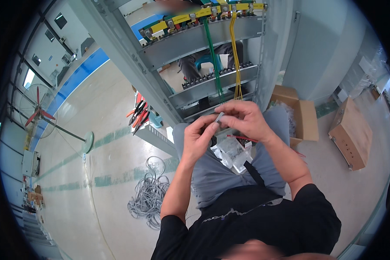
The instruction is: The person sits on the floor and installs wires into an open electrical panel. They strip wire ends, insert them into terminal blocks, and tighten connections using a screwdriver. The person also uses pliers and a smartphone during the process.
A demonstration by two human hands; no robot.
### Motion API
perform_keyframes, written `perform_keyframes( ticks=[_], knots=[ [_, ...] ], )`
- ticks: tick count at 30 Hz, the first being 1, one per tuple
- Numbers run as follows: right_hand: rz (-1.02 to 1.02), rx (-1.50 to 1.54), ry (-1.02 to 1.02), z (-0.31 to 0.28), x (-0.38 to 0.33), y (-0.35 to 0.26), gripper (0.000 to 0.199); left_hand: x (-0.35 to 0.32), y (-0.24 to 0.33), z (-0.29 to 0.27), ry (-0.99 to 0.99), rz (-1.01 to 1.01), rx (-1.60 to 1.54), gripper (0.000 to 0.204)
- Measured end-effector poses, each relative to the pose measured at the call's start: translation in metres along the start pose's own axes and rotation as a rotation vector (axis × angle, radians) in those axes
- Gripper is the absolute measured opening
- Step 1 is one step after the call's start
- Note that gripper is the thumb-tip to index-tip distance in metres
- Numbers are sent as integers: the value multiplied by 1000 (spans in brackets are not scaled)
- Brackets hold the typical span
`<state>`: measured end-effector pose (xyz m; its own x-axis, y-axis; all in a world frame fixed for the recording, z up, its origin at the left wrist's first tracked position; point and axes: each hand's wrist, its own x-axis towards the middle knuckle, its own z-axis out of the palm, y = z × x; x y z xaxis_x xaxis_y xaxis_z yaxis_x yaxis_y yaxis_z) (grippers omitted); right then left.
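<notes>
My left hand (197, 138) and my right hand (249, 122) meet above my lap, fingers closed. Between their fingertips is a small, slim grey piece (219, 117); its exact kind is too small to make out. Right behind my hands stands an open metal cabinet frame (177, 52). Bundles of green wires (211, 47) and yellow wires (235, 47) hang down inside it, their lower ends partly hidden near my hands. Clear plastic bags (233, 151) with small parts lie between my thighs, under my hands.
Pliers and other hand tools (139, 115) rest on a metal stand (156, 138) to the left. A heap of grey cable (149, 195) lies on the floor. At right are an open cardboard box (307, 119) and a wooden box (351, 134). Another person's legs (188, 69) show behind the cabinet.
</notes>
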<state>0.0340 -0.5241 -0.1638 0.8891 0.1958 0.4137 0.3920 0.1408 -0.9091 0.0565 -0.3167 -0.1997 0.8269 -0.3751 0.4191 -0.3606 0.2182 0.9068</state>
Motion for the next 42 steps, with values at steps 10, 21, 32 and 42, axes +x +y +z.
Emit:
perform_keyframes(
  ticks=[10, 21, 32, 42],
  knots=[
    [130, -8, -108, -32, 18, 10, 13, 21, 5, -2, -53, -48, 246, 16],
    [275, 121, -148, -67, 31, 43, 14, 55, -20, -7, -164, -70, 340, 19],
    [439, 208, -111, -77, 67, 100, 17, 85, -80, -44, -172, -287, 123, 22],
    [394, -83, -162, -69, 134, 157, 15, 123, -123, -92, -100, -278, 328, 20]
  ],
)
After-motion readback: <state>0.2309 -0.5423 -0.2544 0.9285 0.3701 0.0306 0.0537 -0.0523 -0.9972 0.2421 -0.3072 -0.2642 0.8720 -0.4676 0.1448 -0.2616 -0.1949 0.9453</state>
